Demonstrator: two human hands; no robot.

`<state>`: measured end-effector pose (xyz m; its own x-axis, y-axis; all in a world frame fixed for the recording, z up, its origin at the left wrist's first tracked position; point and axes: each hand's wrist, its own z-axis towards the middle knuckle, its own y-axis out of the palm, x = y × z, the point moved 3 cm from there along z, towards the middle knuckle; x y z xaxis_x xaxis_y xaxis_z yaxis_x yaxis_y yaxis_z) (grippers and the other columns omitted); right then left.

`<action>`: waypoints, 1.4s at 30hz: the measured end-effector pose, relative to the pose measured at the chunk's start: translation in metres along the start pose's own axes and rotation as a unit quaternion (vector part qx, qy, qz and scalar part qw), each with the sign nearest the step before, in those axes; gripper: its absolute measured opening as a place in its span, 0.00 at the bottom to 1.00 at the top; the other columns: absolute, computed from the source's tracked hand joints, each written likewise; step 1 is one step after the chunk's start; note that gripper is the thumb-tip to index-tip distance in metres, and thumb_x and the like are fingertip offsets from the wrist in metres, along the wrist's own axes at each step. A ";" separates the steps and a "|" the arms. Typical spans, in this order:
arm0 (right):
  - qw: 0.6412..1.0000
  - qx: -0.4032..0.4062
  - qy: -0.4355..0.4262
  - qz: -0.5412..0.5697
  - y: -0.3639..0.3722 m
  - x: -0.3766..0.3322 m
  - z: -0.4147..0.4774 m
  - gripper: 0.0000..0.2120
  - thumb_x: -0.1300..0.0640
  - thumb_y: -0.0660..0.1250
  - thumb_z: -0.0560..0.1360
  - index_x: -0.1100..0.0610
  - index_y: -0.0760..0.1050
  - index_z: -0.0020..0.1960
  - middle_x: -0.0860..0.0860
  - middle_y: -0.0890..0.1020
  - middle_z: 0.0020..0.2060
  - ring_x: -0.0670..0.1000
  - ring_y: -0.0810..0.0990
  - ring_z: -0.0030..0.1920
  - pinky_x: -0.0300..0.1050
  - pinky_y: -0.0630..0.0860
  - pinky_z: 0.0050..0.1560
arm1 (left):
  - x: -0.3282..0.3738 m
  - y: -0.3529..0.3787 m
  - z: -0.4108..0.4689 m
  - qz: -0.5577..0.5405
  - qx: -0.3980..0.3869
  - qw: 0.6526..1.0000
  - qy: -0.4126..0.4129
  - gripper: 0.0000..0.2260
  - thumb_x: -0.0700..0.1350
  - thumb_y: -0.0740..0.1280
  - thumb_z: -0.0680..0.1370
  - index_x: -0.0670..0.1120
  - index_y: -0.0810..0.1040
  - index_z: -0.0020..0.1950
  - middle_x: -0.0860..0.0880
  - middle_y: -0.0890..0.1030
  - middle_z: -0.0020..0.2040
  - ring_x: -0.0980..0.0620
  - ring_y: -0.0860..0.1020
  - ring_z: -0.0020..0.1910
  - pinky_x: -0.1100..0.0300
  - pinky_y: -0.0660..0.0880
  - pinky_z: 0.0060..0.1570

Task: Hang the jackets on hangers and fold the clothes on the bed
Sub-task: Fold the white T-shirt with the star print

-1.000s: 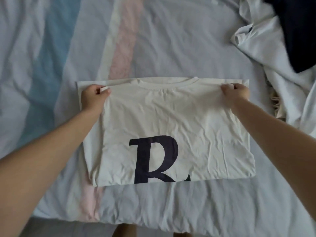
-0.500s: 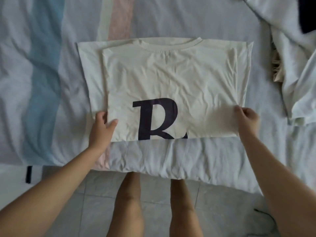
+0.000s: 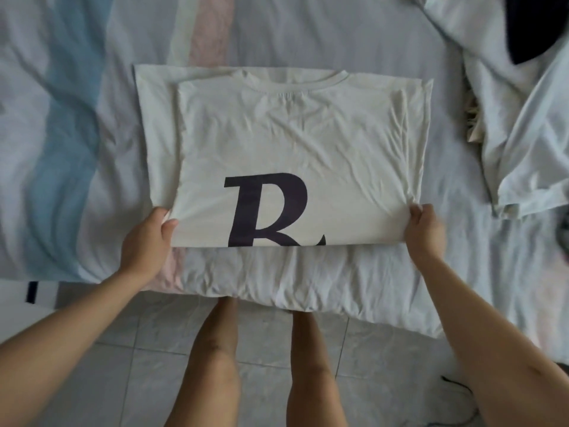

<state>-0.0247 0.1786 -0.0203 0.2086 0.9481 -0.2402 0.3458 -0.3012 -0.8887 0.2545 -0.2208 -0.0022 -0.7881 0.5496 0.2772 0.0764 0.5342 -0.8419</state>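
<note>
A cream T-shirt (image 3: 292, 134) with a large dark letter R lies folded into a rectangle on the bed, its collar at the far side. My left hand (image 3: 146, 241) pinches the near left corner of the shirt's folded edge. At the near right corner, my right hand (image 3: 423, 231) grips the same edge. The shirt's near edge sits close to the bed's front edge.
The striped bedsheet (image 3: 77, 134) covers the bed. A heap of white and dark clothes (image 3: 508, 87) lies at the far right. Below the bed edge are my legs, a tiled floor (image 3: 123, 380) and a dark cable (image 3: 455, 386).
Both hands left the shirt's collar corners, came down to its near corners and now pinch them. The view has tilted down toward the bed edge and floor.
</note>
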 end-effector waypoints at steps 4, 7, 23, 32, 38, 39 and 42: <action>0.992 0.062 0.110 0.030 0.012 -0.003 -0.011 0.13 0.62 0.56 0.78 0.61 0.67 0.62 0.63 0.76 0.57 0.64 0.75 0.57 0.52 0.67 0.52 | 0.009 0.015 -0.009 -0.041 0.026 0.994 -0.093 0.15 0.35 0.63 0.77 0.36 0.69 0.63 0.33 0.75 0.59 0.33 0.74 0.57 0.45 0.69 0.53; 0.987 0.159 0.025 0.009 0.026 -0.053 -0.031 0.28 0.63 0.60 0.71 0.60 0.62 0.72 0.59 0.66 0.69 0.60 0.63 0.71 0.48 0.52 0.70 | 0.048 0.026 -0.009 0.030 0.107 0.994 -0.023 0.25 0.38 0.63 0.72 0.38 0.65 0.68 0.35 0.67 0.66 0.36 0.66 0.63 0.42 0.61 0.59; 0.946 0.064 -0.247 -0.199 0.038 -0.109 0.059 0.32 0.42 0.40 0.78 0.55 0.44 0.78 0.51 0.48 0.78 0.50 0.46 0.77 0.53 0.37 0.75 | 0.049 0.027 0.097 0.213 0.085 0.957 0.175 0.32 0.58 0.49 0.77 0.45 0.52 0.78 0.46 0.50 0.79 0.46 0.48 0.77 0.43 0.32 0.69; 0.869 0.005 -0.441 -0.223 0.058 -0.203 0.085 0.29 0.40 0.43 0.79 0.47 0.49 0.78 0.46 0.53 0.77 0.51 0.53 0.77 0.52 0.42 0.74 | 0.132 0.010 0.184 0.261 0.054 0.936 0.229 0.29 0.63 0.43 0.79 0.57 0.37 0.77 0.60 0.33 0.74 0.46 0.37 0.76 0.29 0.42 0.67; 0.957 0.011 -0.220 -0.191 0.036 -0.178 0.116 0.30 0.43 0.45 0.81 0.52 0.41 0.78 0.50 0.44 0.78 0.51 0.44 0.77 0.50 0.40 0.76 | 0.119 -0.005 0.198 0.188 0.034 0.979 0.070 0.28 0.58 0.45 0.81 0.52 0.38 0.78 0.55 0.35 0.77 0.45 0.35 0.76 0.32 0.38 0.69; 0.953 0.032 -0.226 -0.199 0.036 -0.182 0.109 0.30 0.46 0.46 0.81 0.55 0.40 0.78 0.51 0.44 0.78 0.51 0.43 0.77 0.51 0.39 0.76 | 0.122 -0.006 0.192 0.194 0.043 0.979 0.055 0.29 0.58 0.44 0.81 0.50 0.38 0.78 0.52 0.35 0.77 0.44 0.34 0.75 0.34 0.36 0.70; 0.900 0.068 -0.380 -0.200 0.044 -0.191 0.071 0.29 0.54 0.49 0.79 0.59 0.46 0.78 0.54 0.50 0.77 0.54 0.50 0.77 0.50 0.41 0.75 | 0.139 0.009 0.161 0.210 0.105 0.964 0.127 0.31 0.61 0.39 0.78 0.46 0.33 0.75 0.49 0.33 0.76 0.45 0.31 0.74 0.40 0.29 0.69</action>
<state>-0.1144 -0.0089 -0.0415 -0.6120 0.7898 -0.0413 0.1271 0.0467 -0.9908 0.0474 -0.2433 -0.0463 -0.5372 0.8431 -0.0254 0.2092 0.1040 -0.9723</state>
